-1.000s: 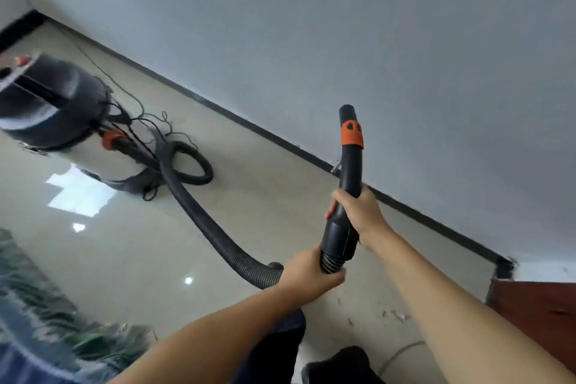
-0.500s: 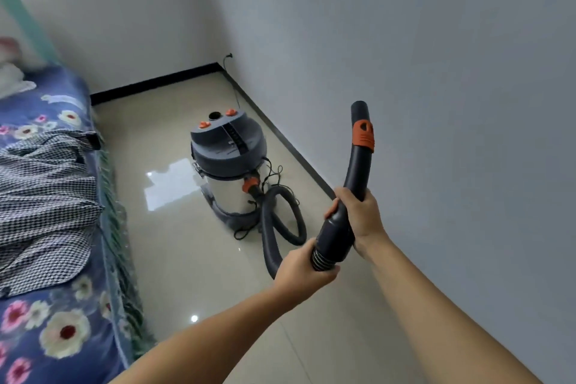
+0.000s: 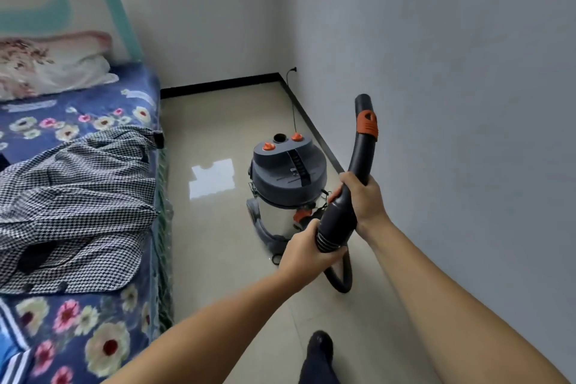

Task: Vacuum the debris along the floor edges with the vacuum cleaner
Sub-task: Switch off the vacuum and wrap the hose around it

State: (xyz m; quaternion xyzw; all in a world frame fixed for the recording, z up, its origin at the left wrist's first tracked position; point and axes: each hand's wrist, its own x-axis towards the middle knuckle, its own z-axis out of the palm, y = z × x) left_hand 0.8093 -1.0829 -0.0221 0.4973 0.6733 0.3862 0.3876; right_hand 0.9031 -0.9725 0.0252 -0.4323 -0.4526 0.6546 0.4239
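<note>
**A:** Head view: what is held, and where is the machine?

**B:** The curved handle tube (image 3: pixel 358 165) is gripped by both hands. The fingers of the right hand (image 3: pixel 363 201) are wrapped round its middle, below the orange collar (image 3: pixel 367 125); those of the left hand (image 3: pixel 307 251) are clamped on the ribbed cuff (image 3: pixel 327 241) where the hose (image 3: pixel 339 277) joins. The open end of the tube is pointed up, well off the floor (image 3: pixel 218 259). The vacuum cleaner (image 3: pixel 288 179) is stood on the tiles near the black skirting (image 3: pixel 314 131), between the bed (image 3: pixel 78 134) and the wall (image 3: pixel 436 103).

**A:** How is it judged to handle?

**B:** The tube is probably rigid plastic, light and fairly smooth, so a full grip on the bend is well chosen. The hose looks flexible and springy; some pull back toward the drum is to be expected. The drum seems heavy, so it is better towed by the hose cuff than lifted.

**A:** Debris?

**B:** None can be made out along the edge.
</note>
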